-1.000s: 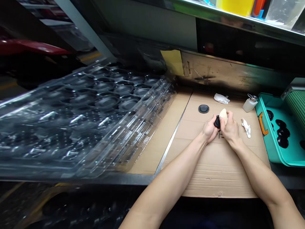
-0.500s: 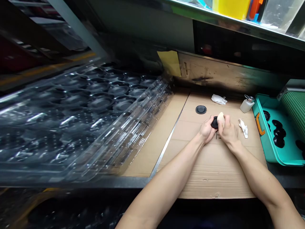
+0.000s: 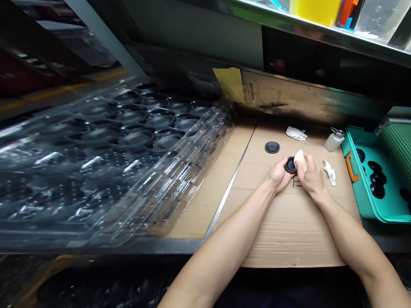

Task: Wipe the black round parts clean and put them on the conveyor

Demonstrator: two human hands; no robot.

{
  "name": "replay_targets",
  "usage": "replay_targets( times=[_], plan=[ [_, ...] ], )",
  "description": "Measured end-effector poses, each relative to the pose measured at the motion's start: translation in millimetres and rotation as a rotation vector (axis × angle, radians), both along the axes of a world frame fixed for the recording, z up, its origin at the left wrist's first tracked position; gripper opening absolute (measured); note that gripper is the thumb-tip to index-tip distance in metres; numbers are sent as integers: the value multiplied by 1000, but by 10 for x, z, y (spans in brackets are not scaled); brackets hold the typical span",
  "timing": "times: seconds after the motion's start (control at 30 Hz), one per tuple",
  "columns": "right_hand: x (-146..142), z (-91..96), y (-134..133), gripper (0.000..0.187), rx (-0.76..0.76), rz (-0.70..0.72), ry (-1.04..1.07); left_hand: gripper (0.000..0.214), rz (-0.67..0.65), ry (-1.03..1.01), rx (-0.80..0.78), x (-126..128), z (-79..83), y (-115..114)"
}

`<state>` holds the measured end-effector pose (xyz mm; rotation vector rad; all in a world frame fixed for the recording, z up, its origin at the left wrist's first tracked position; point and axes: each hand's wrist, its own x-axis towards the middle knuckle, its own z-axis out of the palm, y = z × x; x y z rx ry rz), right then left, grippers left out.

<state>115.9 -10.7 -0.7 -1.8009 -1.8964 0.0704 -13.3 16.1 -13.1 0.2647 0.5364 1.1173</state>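
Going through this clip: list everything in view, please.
cardboard sheet: 1, brown, on the bench
blister trays: stacked, clear, left of the cardboard
loose disc: 1, black, on the cardboard
cloth scraps: 2, white, on the cardboard
pump bottle: 1, translucent white, far cardboard edge
tray: 1, teal, right of the cardboard
tray discs: several, black, in the tray
held disc: 1, black, left hand
sponge: 1, cream, right hand, against the held disc

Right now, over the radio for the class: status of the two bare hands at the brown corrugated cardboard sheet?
Left hand gripping black round disc. Right hand pressing cream sponge against it. Crumpled white cloth beside right hand, on brown corrugated cardboard sheet.
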Motion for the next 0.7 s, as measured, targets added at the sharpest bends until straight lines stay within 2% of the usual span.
replay_targets(
  times=[0.07,0.2,0.27,0.37,0.47,0.63,0.7],
  plan=[
    [69,20,61,46,72,-58,104,37,7,-6,-17,-9,9,10],
    [129,47,69,45,166,-36,296,42,-48,-21,-56,-67,44,33],
    [120,41,23,45,161,-6,355,43,-44,-31,-51,-101,67,35],
    [103,27,-34,46,76,77,408,40,-33,-44,-13,-115,97,18],
    [103,49,-35,45,-18,155,345,35,-50,-22,27,-74,102,-9],
    [92,133,2,48,-32,-23,162,32,-48,33,53,9,71,-37],
    [67,139,-13,50,-86,-29,119,32,-40,36,35,17,72,-45]
  ],
)
